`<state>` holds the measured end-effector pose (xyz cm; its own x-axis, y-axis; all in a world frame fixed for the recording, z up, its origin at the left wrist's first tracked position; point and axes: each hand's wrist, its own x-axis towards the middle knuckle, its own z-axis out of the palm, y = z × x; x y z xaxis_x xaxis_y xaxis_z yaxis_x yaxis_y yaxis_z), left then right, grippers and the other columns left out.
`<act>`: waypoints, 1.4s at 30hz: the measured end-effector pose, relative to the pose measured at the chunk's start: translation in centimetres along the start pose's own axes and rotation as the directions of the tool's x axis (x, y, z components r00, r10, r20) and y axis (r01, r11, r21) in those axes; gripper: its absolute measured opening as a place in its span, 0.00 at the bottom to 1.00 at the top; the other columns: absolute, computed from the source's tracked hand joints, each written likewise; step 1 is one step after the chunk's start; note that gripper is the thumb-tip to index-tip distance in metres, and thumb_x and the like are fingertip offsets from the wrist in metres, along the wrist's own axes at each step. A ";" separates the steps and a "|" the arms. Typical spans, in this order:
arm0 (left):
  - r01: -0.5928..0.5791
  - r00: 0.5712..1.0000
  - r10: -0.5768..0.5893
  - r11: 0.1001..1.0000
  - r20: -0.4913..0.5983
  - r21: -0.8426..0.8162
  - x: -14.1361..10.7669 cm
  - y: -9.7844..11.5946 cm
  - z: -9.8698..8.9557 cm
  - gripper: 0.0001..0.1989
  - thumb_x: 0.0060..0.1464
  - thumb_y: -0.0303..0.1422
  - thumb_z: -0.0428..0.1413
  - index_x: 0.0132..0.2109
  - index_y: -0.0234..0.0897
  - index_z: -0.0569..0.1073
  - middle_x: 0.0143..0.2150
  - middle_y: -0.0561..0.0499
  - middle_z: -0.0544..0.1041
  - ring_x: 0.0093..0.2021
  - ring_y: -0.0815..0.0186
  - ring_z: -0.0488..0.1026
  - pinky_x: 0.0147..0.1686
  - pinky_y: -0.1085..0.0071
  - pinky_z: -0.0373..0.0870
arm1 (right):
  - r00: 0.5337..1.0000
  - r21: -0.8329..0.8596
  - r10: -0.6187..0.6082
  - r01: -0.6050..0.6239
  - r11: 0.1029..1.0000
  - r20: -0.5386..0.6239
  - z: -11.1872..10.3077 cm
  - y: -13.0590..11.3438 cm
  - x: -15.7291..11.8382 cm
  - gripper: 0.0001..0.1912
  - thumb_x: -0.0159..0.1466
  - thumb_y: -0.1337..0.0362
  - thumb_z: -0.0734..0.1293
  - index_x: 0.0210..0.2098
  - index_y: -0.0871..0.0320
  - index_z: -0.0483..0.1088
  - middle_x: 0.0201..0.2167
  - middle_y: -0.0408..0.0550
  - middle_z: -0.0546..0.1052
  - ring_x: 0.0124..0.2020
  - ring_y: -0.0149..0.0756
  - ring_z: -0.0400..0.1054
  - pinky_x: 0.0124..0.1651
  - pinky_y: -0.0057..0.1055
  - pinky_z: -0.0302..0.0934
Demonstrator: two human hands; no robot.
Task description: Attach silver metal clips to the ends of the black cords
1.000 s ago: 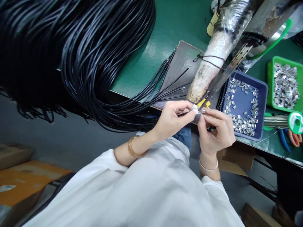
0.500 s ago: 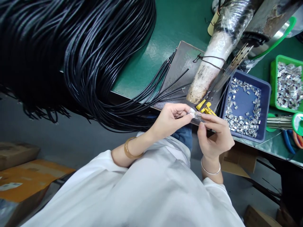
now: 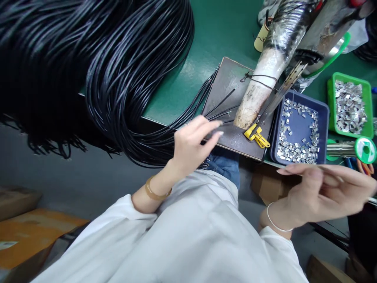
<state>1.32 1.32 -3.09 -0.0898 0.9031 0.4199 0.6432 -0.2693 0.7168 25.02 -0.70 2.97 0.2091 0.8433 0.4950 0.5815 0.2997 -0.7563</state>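
My left hand (image 3: 193,145) hovers at the front edge of a dark board (image 3: 225,84), its thumb and forefinger apart with nothing visible between them. Beside it, a bundle of black cables (image 3: 141,78) runs onto the board, several stripped ends lying there. My right hand (image 3: 326,192) is held in front of the blue tray (image 3: 324,129), slightly blurred; its fingers are stretched and I see nothing in them. Small metal clips (image 3: 297,151) lie scattered in that tray. A yellow clip-like tool (image 3: 257,135) rests on the board between the hands.
A wrapped white tube (image 3: 256,86) and a metal pipe slant over the board. Farther right stand a green basket (image 3: 350,131) of metal pieces and a solder spool (image 3: 365,150). Cardboard boxes (image 3: 41,232) sit on the floor at left.
My hands have parted from a pinch around a small piece over the board's front edge. The left moved left, the right moved right and toward me. The small piece is no longer visible.
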 end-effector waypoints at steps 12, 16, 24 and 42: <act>0.050 0.984 -0.040 0.998 -0.176 0.050 4.0 -4.2 1.1 0.07 0.64 0.32 0.54 0.40 0.37 0.75 0.36 0.50 0.75 0.35 0.66 0.71 0.39 0.68 0.66 | 0.979 -0.590 0.055 0.072 0.804 0.195 -1.7 8.4 6.4 0.06 0.61 0.60 0.69 0.33 0.56 0.70 0.27 0.40 0.74 0.27 0.29 0.67 0.38 0.29 0.60; -0.093 0.996 0.090 0.984 0.024 0.149 4.0 -3.5 0.5 0.06 0.60 0.31 0.56 0.38 0.36 0.78 0.38 0.48 0.76 0.39 0.62 0.72 0.42 0.65 0.67 | 0.939 -0.586 0.140 0.076 0.807 0.314 -0.7 10.2 8.6 0.06 0.61 0.60 0.70 0.32 0.56 0.71 0.28 0.41 0.75 0.29 0.29 0.68 0.39 0.29 0.57; -0.046 0.994 0.026 0.980 0.105 0.195 4.2 -3.0 -0.3 0.06 0.59 0.30 0.56 0.41 0.34 0.76 0.40 0.45 0.76 0.40 0.59 0.73 0.42 0.65 0.67 | 0.873 -0.534 0.115 0.181 0.826 0.473 0.1 10.6 9.9 0.06 0.55 0.67 0.72 0.26 0.56 0.70 0.28 0.42 0.76 0.29 0.29 0.68 0.38 0.29 0.56; -0.144 0.987 0.093 0.884 0.135 0.445 3.7 -2.1 0.5 0.11 0.64 0.30 0.51 0.39 0.36 0.79 0.39 0.43 0.76 0.42 0.55 0.71 0.38 0.62 0.65 | 0.957 -0.471 -0.069 0.201 0.859 0.283 0.0 8.4 6.1 0.05 0.62 0.63 0.68 0.30 0.54 0.68 0.31 0.41 0.74 0.26 0.30 0.65 0.35 0.31 0.59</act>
<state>0.00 5.39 -3.35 0.0735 0.9111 0.4056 0.9197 -0.2192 0.3257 31.15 6.97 -0.43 -0.0626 0.9124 0.4045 0.9118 0.2171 -0.3486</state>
